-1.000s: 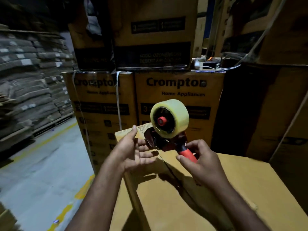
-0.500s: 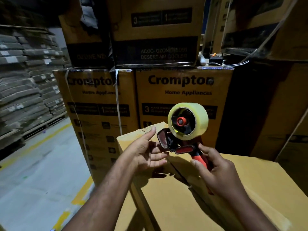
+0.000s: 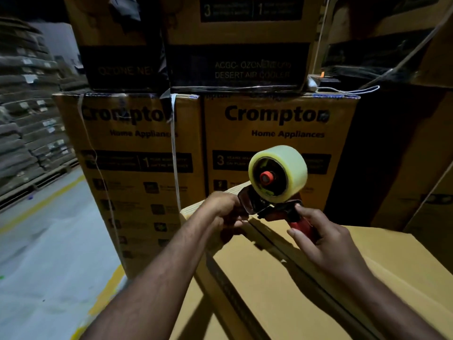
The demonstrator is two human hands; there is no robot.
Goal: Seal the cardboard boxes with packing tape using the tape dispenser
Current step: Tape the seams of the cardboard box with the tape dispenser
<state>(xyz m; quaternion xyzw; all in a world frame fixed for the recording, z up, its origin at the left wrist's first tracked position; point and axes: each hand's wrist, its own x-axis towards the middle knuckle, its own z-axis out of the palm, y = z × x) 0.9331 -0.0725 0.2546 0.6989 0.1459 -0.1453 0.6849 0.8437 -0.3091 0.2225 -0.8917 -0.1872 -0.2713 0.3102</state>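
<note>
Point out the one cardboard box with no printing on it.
The nearest box, under the tape dispenser: its top is plain, while the stacked boxes behind carry black lettering.

Both forearms reach forward; left hand (image 3: pixel 225 213) fingers curled, right hand (image 3: pixel 321 241) gripping.

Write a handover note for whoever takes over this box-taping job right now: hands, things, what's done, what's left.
Right hand grips the red handle of the red-and-black tape dispenser, held at the far end of the plain brown cardboard box.
Left hand is curled at the dispenser's front end, likely on the tape's end; the tape there cannot be made out.
The roll of yellowish clear packing tape looks nearly full.
Done: flaps closed. No tape shows on the centre seam.
Left: stick the tape at the far edge, draw it along the seam, cut.
</note>
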